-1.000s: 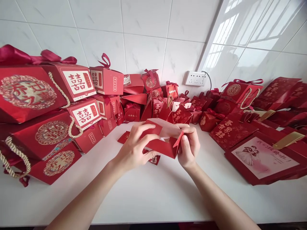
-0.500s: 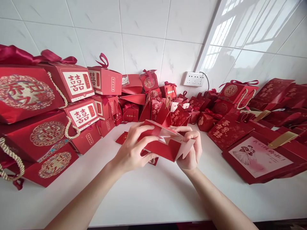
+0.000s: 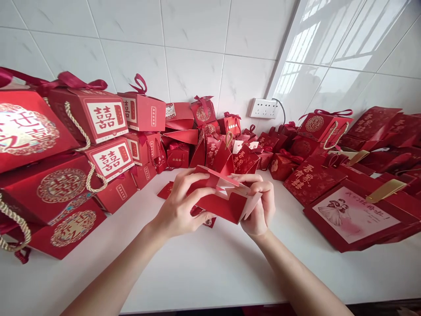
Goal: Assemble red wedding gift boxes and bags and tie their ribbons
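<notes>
Holding a red paper box [image 3: 221,206] with both hands, about mid-scene and looking lifted off the white desk [image 3: 197,276]. Got the left hand [image 3: 180,205] clamped on its left end, with fingers spread over the top side and thumb underneath. Got the right hand [image 3: 260,207] clamped on the other end, right by a flap [image 3: 252,205] turned pale side out. Can't make out all of the right fingertips behind that flap, tbh. Unclosed along the top too, so showing a bit of pale inside.

Lying flat on the desk just behind the left hand: a red piece [image 3: 165,190]. Peeking out under the box: a small red card [image 3: 209,222], mostly hidden.

Over on the left, a whole pile of red gift boxes [image 3: 62,185], stacked up with twisted rope handles [image 3: 96,177], dark red bows [image 3: 82,81] and white double-happiness labels [image 3: 112,159]. Along the back, a jumble of smaller boxes and bags [image 3: 215,127], packed pretty tight. Off to the right, more of the same, plus a bag with a couple drawn on it [image 3: 357,214] and a gold ribbon handle [image 3: 386,190]. Up behind everything, a white power strip [image 3: 264,109] against pale wall tiles [image 3: 194,26].
</notes>
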`<state>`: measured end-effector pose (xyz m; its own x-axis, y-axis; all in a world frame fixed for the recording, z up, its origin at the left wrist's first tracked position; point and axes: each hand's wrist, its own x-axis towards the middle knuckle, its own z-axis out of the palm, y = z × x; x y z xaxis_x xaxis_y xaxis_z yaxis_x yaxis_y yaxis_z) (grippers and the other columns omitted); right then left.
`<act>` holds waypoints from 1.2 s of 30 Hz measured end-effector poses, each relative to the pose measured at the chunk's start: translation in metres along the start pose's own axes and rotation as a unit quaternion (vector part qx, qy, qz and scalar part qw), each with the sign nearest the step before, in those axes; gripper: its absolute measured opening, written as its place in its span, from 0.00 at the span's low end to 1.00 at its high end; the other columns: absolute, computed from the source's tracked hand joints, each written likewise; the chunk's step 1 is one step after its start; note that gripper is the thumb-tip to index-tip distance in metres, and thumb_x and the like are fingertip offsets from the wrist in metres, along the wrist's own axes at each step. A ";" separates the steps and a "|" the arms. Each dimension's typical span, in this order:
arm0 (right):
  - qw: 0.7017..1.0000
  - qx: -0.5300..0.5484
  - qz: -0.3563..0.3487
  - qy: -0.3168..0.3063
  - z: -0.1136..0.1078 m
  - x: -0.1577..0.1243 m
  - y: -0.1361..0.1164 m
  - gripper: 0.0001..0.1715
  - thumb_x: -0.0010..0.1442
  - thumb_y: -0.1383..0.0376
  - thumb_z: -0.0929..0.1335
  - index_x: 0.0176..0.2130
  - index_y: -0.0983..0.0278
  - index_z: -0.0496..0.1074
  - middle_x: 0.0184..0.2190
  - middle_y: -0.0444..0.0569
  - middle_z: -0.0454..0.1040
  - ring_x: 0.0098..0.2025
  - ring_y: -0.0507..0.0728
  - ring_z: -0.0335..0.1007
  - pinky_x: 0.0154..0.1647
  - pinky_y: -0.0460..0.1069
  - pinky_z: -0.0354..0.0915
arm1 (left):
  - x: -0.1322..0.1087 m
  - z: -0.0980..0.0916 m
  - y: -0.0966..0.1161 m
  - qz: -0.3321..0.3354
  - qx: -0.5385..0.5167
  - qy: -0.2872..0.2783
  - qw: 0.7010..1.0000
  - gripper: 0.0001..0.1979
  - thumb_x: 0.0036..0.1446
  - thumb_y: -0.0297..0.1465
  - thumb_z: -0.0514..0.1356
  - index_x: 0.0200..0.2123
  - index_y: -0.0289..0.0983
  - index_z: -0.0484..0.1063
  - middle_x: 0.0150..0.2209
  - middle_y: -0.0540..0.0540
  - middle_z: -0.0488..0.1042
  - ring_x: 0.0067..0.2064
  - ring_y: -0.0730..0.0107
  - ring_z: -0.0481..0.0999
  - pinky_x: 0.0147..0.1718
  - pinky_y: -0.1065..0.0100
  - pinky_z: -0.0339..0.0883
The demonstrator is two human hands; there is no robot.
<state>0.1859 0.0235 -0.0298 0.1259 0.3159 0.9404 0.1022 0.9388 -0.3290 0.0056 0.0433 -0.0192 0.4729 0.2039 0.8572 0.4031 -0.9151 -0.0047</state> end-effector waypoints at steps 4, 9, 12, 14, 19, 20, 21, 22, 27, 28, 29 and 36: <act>0.999 -0.048 -0.014 0.002 0.000 -0.001 0.000 0.08 0.68 0.64 0.57 0.37 0.59 0.61 0.39 0.51 0.71 0.43 0.62 0.73 0.41 0.61 0.70 | 0.001 0.000 0.001 0.000 -0.005 -0.001 1.000 0.16 0.55 0.29 0.64 0.46 0.38 0.67 0.50 0.40 0.64 0.57 0.52 0.63 0.56 0.50 0.65; 0.990 -0.137 -0.045 -0.003 0.000 0.000 0.002 0.03 0.65 0.67 0.61 0.39 0.60 0.64 0.38 0.51 0.72 0.41 0.59 0.72 0.38 0.55 0.69 | 0.000 0.000 0.000 -0.004 0.004 -0.004 1.000 0.17 0.55 0.28 0.65 0.48 0.40 0.67 0.50 0.40 0.64 0.57 0.51 0.63 0.56 0.49 0.64; 0.977 -0.214 -0.006 -0.010 0.001 0.004 0.001 0.05 0.63 0.70 0.63 0.39 0.61 0.66 0.36 0.49 0.71 0.37 0.56 0.70 0.34 0.51 0.67 | -0.001 -0.001 -0.003 -0.009 0.030 -0.002 0.999 0.17 0.54 0.28 0.65 0.47 0.38 0.67 0.51 0.39 0.65 0.57 0.50 0.63 0.55 0.49 0.66; 0.966 -0.255 0.033 -0.022 0.002 0.006 0.001 0.04 0.63 0.70 0.64 0.37 0.61 0.67 0.33 0.48 0.71 0.34 0.54 0.69 0.32 0.50 0.66 | -0.001 -0.002 -0.005 -0.008 0.050 -0.003 0.999 0.16 0.54 0.26 0.65 0.46 0.38 0.67 0.51 0.39 0.65 0.56 0.51 0.63 0.54 0.50 0.67; 0.958 -0.272 0.077 -0.042 0.003 0.008 -0.001 0.04 0.61 0.65 0.68 0.34 0.61 0.66 0.30 0.45 0.71 0.32 0.54 0.68 0.31 0.50 0.66 | -0.001 -0.003 -0.008 0.005 0.067 -0.005 0.998 0.17 0.54 0.23 0.64 0.46 0.38 0.67 0.51 0.39 0.65 0.57 0.51 0.64 0.53 0.51 0.70; 0.958 -0.270 0.088 -0.040 0.004 0.008 -0.002 0.06 0.60 0.64 0.69 0.33 0.61 0.66 0.30 0.45 0.71 0.31 0.54 0.68 0.32 0.49 0.66 | -0.002 -0.003 -0.008 0.007 0.065 -0.005 0.998 0.17 0.54 0.23 0.64 0.47 0.38 0.67 0.51 0.40 0.65 0.57 0.51 0.64 0.53 0.51 0.70; 0.958 -0.267 0.101 -0.038 0.004 0.008 -0.002 0.07 0.60 0.64 0.69 0.33 0.61 0.65 0.30 0.45 0.71 0.31 0.54 0.68 0.32 0.50 0.66 | -0.002 -0.003 -0.008 0.007 0.064 -0.004 0.998 0.17 0.54 0.23 0.64 0.47 0.38 0.66 0.51 0.40 0.65 0.57 0.51 0.64 0.53 0.50 0.70; 0.957 -0.263 0.117 -0.036 0.004 0.008 -0.002 0.07 0.60 0.64 0.69 0.33 0.61 0.65 0.30 0.45 0.71 0.31 0.54 0.68 0.32 0.50 0.67 | -0.002 -0.003 -0.008 0.007 0.061 -0.003 0.998 0.18 0.54 0.23 0.64 0.47 0.38 0.66 0.51 0.40 0.65 0.57 0.51 0.64 0.53 0.50 0.70; 0.959 -0.259 0.098 -0.060 0.001 0.010 -0.001 0.07 0.60 0.64 0.69 0.34 0.61 0.65 0.31 0.46 0.71 0.32 0.54 0.68 0.32 0.49 0.67 | -0.003 -0.002 -0.010 -0.001 0.057 -0.003 0.998 0.19 0.54 0.23 0.64 0.48 0.39 0.66 0.51 0.40 0.65 0.57 0.50 0.65 0.52 0.48 0.71; 0.959 -0.263 0.075 -0.072 0.000 0.010 -0.001 0.07 0.60 0.64 0.69 0.34 0.60 0.65 0.32 0.46 0.71 0.32 0.54 0.67 0.32 0.50 0.67 | -0.003 -0.002 -0.010 -0.003 0.058 -0.007 0.998 0.19 0.54 0.24 0.64 0.48 0.40 0.66 0.51 0.40 0.65 0.57 0.50 0.65 0.52 0.48 0.71; 0.959 -0.266 0.056 -0.085 -0.001 0.011 0.000 0.07 0.60 0.65 0.69 0.35 0.60 0.65 0.32 0.46 0.70 0.33 0.54 0.67 0.32 0.50 0.67 | -0.003 -0.003 -0.010 -0.004 0.058 -0.010 0.998 0.19 0.54 0.24 0.64 0.49 0.40 0.66 0.52 0.40 0.65 0.57 0.49 0.65 0.52 0.47 0.71; 0.970 -0.223 0.031 -0.094 -0.003 0.007 0.008 0.31 0.61 0.64 0.68 0.60 0.56 0.54 0.42 0.51 0.68 0.43 0.59 0.69 0.41 0.55 0.71 | -0.008 0.003 -0.016 -0.066 -0.015 0.064 0.996 0.32 0.53 0.32 0.67 0.58 0.40 0.58 0.56 0.36 0.63 0.59 0.51 0.66 0.53 0.51 0.71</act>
<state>0.1907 0.0330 -0.0258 -0.0323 0.4281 0.9032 0.5222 0.7777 -0.3499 -0.0016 0.0571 -0.0273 0.3131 0.2780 0.9081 0.4296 -0.8942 0.1256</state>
